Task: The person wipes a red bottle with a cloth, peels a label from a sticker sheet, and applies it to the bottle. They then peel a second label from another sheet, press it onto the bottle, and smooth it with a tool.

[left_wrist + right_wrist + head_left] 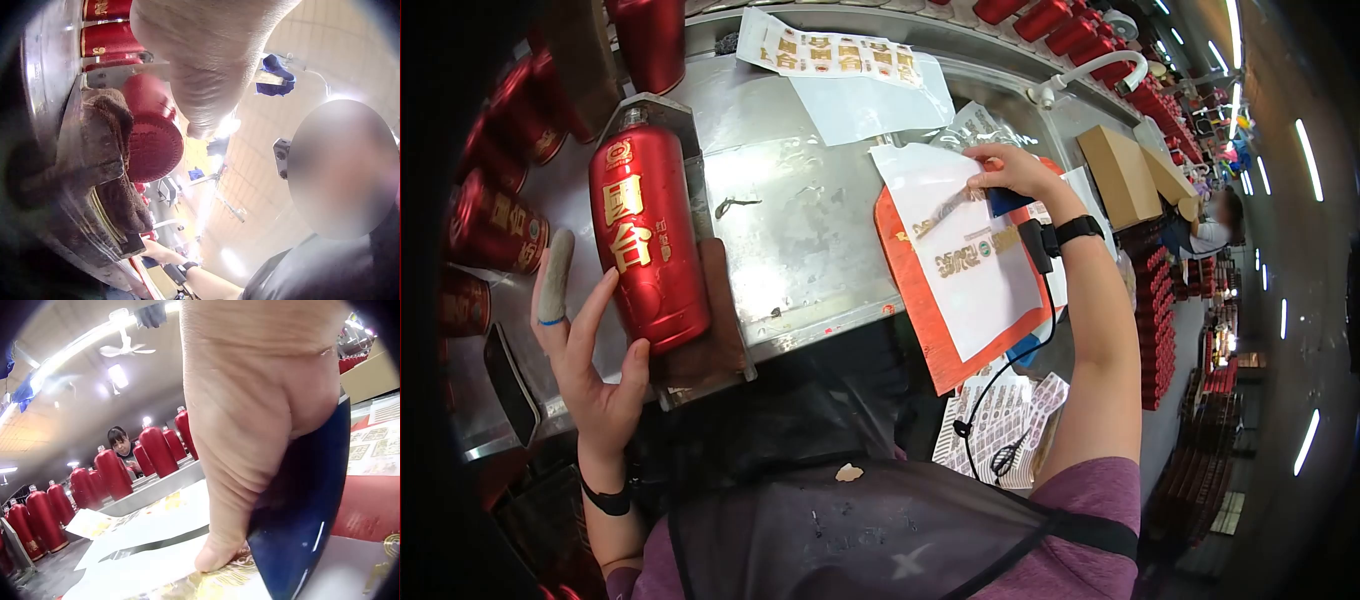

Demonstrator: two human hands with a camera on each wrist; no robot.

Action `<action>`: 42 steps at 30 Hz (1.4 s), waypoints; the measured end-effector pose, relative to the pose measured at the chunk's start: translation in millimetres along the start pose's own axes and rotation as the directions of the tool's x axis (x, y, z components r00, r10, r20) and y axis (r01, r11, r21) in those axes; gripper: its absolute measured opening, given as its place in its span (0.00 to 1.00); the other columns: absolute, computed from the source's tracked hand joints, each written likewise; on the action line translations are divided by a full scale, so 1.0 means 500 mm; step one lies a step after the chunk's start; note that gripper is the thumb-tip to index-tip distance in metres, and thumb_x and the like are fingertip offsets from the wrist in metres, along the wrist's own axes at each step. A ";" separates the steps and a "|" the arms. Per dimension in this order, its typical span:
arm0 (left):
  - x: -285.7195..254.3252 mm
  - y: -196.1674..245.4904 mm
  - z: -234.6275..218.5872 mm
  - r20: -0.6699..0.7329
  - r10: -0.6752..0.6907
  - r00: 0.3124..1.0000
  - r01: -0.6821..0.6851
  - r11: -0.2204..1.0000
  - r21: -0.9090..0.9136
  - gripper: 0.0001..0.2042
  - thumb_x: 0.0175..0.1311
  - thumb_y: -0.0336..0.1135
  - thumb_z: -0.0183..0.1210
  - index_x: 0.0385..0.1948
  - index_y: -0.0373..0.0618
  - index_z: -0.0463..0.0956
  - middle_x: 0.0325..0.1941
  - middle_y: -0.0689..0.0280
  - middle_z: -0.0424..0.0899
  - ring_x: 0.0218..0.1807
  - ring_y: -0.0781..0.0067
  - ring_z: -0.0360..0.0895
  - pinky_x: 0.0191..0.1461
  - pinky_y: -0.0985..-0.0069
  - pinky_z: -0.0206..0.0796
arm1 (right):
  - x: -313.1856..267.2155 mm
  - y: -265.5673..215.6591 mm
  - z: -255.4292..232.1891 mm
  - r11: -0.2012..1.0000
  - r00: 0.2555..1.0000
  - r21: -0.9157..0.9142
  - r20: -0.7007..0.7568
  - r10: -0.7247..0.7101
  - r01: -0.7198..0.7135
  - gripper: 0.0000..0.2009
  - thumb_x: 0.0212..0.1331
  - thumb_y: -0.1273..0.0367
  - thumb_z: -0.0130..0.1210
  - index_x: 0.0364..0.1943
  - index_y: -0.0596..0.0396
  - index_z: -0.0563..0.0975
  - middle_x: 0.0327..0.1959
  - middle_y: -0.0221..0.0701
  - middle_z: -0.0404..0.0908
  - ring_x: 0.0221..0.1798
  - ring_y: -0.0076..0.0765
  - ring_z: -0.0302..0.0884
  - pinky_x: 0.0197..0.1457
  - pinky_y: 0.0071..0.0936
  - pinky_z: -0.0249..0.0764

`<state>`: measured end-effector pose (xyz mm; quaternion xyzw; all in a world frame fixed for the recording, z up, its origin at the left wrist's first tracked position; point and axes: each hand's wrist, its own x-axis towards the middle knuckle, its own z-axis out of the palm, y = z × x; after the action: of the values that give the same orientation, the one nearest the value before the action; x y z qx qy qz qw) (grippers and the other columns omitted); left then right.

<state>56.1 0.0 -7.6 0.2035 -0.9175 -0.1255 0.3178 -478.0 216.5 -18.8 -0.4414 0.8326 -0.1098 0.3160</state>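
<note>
A red bottle (662,285) with gold characters lies on its side in a holder padded with brown cloth (722,300). My left hand (595,375) is spread beside it, with thumb and fingertip at its surface and a pale cot on one finger. At the right, my right hand (1022,172) is over a white sheet of gold lettering (990,300) lying on an orange board (897,250). It holds a glossy dark blue scraper-like plate (303,506) under the palm. The thumb tip presses down at a clear strip (945,215) with gold marks on the sheet.
More red bottles (500,215) crowd the left side. Gold label sheets (840,58) lie at the back of the metal table (790,240). A white curved pipe (1105,65) and a cardboard box (1115,178) stand at the right. Printed sheets (1000,420) hang below the board.
</note>
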 end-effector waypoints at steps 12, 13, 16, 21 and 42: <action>0.002 0.002 -0.013 0.001 -0.016 1.000 0.016 1.000 0.010 0.23 0.65 0.44 0.58 0.59 0.43 0.75 0.75 0.50 0.60 0.78 0.50 0.51 0.78 0.56 0.40 | -0.056 -0.161 0.020 0.946 0.968 -0.278 -0.141 -0.210 0.165 0.20 0.53 0.60 0.68 0.52 0.42 0.83 0.60 0.37 0.75 0.63 0.44 0.73 0.63 0.34 0.70; 0.006 0.006 -0.015 0.003 -0.016 1.000 0.016 1.000 0.016 0.23 0.65 0.44 0.58 0.59 0.43 0.75 0.75 0.50 0.60 0.78 0.50 0.51 0.78 0.56 0.40 | -0.055 -0.184 0.037 0.932 0.956 -0.296 -0.136 -0.260 0.211 0.19 0.53 0.60 0.68 0.51 0.42 0.83 0.59 0.37 0.76 0.63 0.45 0.73 0.63 0.34 0.70; 0.023 0.023 -0.023 -0.008 0.040 0.999 -0.040 0.999 -0.015 0.22 0.66 0.44 0.59 0.58 0.44 0.76 0.74 0.49 0.61 0.77 0.49 0.52 0.78 0.56 0.40 | -0.027 -0.189 0.064 0.891 0.945 -0.399 -0.143 -0.294 0.217 0.14 0.51 0.62 0.67 0.44 0.41 0.85 0.49 0.33 0.77 0.53 0.42 0.77 0.55 0.35 0.74; 0.061 0.036 -0.051 -0.072 0.069 0.995 -0.075 0.994 -0.081 0.19 0.60 0.39 0.62 0.52 0.43 0.80 0.68 0.50 0.70 0.72 0.49 0.61 0.74 0.57 0.49 | -0.070 -0.300 0.033 0.856 0.862 -0.296 -0.158 -0.482 0.424 0.07 0.53 0.67 0.64 0.37 0.43 0.87 0.30 0.30 0.75 0.35 0.35 0.76 0.40 0.31 0.72; 0.086 0.150 0.070 0.687 0.197 0.699 0.711 -0.292 -0.640 0.29 0.74 0.54 0.50 0.62 0.35 0.69 0.51 0.55 0.80 0.42 0.72 0.83 0.50 0.78 0.76 | -0.257 -0.523 0.075 0.620 0.558 0.567 0.308 -0.770 0.543 0.10 0.55 0.76 0.60 0.41 0.57 0.86 0.45 0.40 0.86 0.46 0.40 0.85 0.53 0.31 0.77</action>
<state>-18.9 50.4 15.4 0.0536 -0.4208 -0.9054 0.0154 -227.9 170.2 128.1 -0.6612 0.4360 -0.2687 0.5482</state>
